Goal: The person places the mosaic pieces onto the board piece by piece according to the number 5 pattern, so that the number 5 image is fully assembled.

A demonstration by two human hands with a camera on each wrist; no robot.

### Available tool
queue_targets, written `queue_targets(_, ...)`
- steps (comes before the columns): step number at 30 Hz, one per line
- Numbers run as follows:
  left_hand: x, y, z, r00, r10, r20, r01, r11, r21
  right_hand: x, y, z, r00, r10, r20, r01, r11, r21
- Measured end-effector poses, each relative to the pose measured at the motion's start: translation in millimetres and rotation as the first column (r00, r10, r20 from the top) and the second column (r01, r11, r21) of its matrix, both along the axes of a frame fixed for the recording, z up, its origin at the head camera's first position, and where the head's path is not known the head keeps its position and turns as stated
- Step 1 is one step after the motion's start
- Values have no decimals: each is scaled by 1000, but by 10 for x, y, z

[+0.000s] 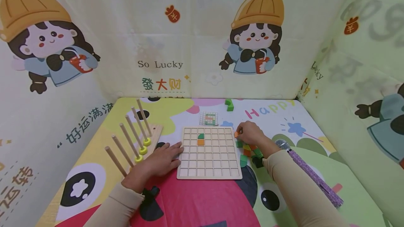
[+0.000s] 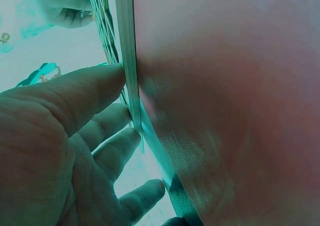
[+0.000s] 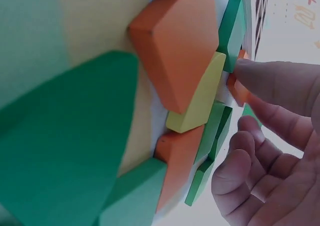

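Head view: A gridded wooden board (image 1: 209,172) is seen flat on the surface (image 1: 202,202), between the two hands. The left hand (image 1: 162,160) is laid beside it, fingers extended and touching its left edge; nothing is gripped. By the right hand (image 1: 250,134), an orange piece (image 1: 236,134) is held just beside the board's right edge, toward the far corner. Two cells are occupied: one by a green quarter-round (image 1: 201,136), the next nearer one by an orange square (image 1: 201,142). Loose pieces (image 1: 243,160) are grouped at the right edge, partly covered by the right wrist. Beyond the far edge, a pattern card (image 1: 208,118) and, well apart from the board, a green notched block (image 1: 229,105) are noted. A peg stand (image 1: 155,134) with yellow rings (image 1: 143,150) is placed at left, a purple-handled microphone (image 1: 310,176) at right.

Left wrist view: The board is seen edge-on, met by the left fingertips, which are spread apart.

Right wrist view: The orange piece is pinched between thumb and forefinger, the other fingers being curled. Green, orange and yellow pieces are seen nearby, some touching.
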State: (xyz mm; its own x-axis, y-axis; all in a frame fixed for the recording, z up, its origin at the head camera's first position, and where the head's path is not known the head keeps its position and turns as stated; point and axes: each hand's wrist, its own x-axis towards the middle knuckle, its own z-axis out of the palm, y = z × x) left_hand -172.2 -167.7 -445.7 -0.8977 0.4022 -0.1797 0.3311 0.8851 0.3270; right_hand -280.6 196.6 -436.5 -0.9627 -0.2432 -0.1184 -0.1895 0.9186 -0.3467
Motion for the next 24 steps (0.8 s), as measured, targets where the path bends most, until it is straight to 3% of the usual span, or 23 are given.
queue_targets(8,7,-2,6,1000,2,5,-2,1000,4,38,5,19,1000,-10,-8,9,998,-55)
queue_targets(15,12,-1,17,1000,0,2,0,1000,-2,71,50,33,998,48,-33,-51,993,-102)
queue_targets(24,18,-6,19,1000,-2,6,2,1000,2,76,-27,63,997,60,-58,-69,984,-163)
